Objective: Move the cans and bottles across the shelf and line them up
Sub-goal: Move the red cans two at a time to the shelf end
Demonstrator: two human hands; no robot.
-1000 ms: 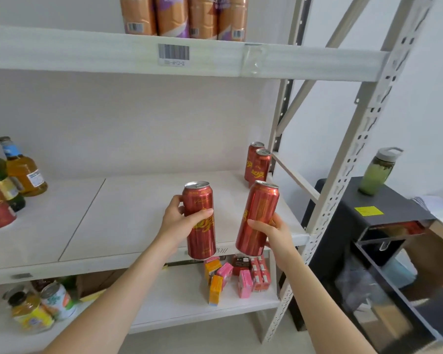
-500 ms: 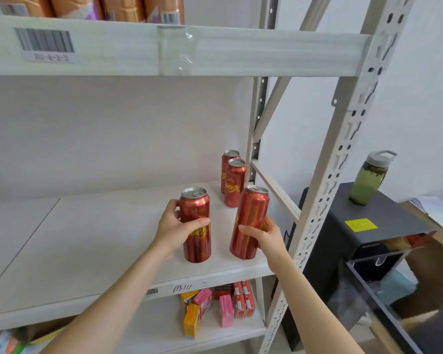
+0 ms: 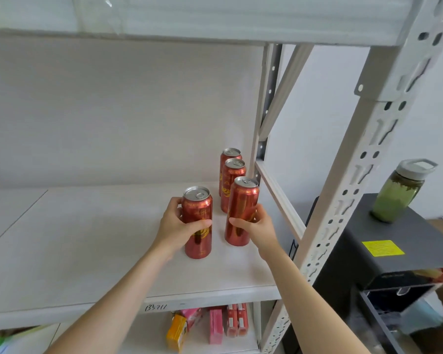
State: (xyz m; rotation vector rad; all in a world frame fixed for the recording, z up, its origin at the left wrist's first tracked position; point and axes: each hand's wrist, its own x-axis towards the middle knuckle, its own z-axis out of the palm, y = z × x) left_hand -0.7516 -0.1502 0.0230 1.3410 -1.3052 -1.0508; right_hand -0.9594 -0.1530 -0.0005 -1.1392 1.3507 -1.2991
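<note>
Left hand: your left hand [image 3: 180, 226] is wrapped around the left can [image 3: 198, 222], thumb across the front, fingers behind
Right hand: your right hand [image 3: 257, 227] is wrapped around the right can [image 3: 241, 210], thumb on the front face, fingers on the far side
Left can: red, upright, base on the shelf [image 3: 87, 238], well forward of the back wall
Right can: red, tilted slightly with the top leaning right, base at or just above the shelf; you cannot tell which
Gap: the two held cans stand near each other but apart
Back cans: two more red cans [image 3: 232, 175] stand upright one behind the other at the right end of the shelf, just behind the right can and beside the rear post [image 3: 266, 111]
Lower shelf: small cartons [image 3: 215, 325] in orange, pink and red stand below
Side cabinet: a dark cabinet [image 3: 394, 241] to the right carries a green bottle [image 3: 399, 191] and a yellow sticker [image 3: 382, 247]
</note>
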